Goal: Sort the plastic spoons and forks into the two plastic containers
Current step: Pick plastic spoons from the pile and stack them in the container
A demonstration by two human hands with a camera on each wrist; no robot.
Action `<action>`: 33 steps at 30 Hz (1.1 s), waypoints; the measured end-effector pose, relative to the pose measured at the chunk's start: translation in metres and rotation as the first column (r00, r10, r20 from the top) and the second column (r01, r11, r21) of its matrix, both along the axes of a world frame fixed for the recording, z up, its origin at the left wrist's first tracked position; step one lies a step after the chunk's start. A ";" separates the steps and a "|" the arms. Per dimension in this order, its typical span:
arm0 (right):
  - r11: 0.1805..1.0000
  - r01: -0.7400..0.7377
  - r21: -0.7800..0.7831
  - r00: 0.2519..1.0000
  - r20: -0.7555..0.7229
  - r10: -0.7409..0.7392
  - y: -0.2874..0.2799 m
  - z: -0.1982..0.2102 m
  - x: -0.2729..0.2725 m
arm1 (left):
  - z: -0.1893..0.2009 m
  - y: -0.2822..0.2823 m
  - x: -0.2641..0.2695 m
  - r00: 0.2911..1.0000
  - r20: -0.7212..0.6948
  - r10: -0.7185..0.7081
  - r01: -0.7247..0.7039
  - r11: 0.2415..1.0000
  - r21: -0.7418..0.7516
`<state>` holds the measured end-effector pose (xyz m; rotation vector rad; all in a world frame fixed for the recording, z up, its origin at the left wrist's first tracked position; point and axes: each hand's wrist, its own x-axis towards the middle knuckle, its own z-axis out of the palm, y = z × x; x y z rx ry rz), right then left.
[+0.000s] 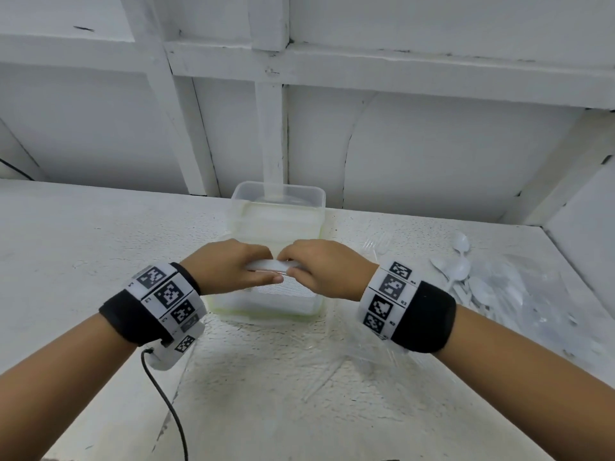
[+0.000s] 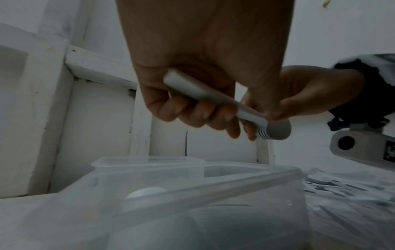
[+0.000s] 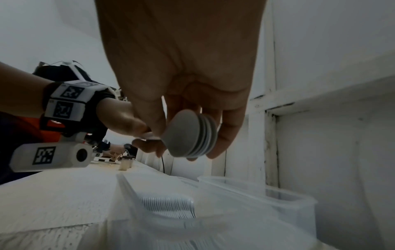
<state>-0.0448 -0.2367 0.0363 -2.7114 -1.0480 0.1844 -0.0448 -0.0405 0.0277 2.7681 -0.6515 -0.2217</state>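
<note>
Both hands hold one nested stack of white plastic spoons [image 1: 269, 265] just above the near clear container [image 1: 312, 307]. My left hand [image 1: 233, 264] grips the handles [image 2: 205, 94]. My right hand [image 1: 322, 264] pinches the stacked bowls [image 3: 188, 133] between thumb and fingers. A neat row of clear forks [image 3: 169, 204] lies inside the near container, seen in the head view as fine tines [image 1: 286, 289]. The second clear container [image 1: 278, 197] stands directly behind it against the wall; its contents are hard to make out.
Loose white spoons [image 1: 466, 277] are heaped on the table to the right. Clear forks lie scattered by my right wrist [image 1: 332, 371] and beside the containers [image 1: 376, 244]. A black cable [image 1: 166, 404] hangs from the left wrist. The white wall [image 1: 399, 144] closes the back.
</note>
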 end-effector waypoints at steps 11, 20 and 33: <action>0.993 0.060 -0.102 0.953 -0.290 -0.088 0.030 -0.033 0.027 | -0.035 0.048 0.034 0.805 -0.153 0.573 -0.592 0.789 -0.164; 0.996 0.034 -0.078 0.919 -0.391 -0.062 0.029 -0.034 0.032 | -0.035 0.049 0.035 0.772 -0.243 0.587 -0.635 0.725 -0.265; 0.989 0.136 -0.053 0.918 -0.368 -0.146 0.026 -0.039 0.034 | -0.024 0.046 0.029 0.771 -0.216 0.599 -0.635 0.747 -0.194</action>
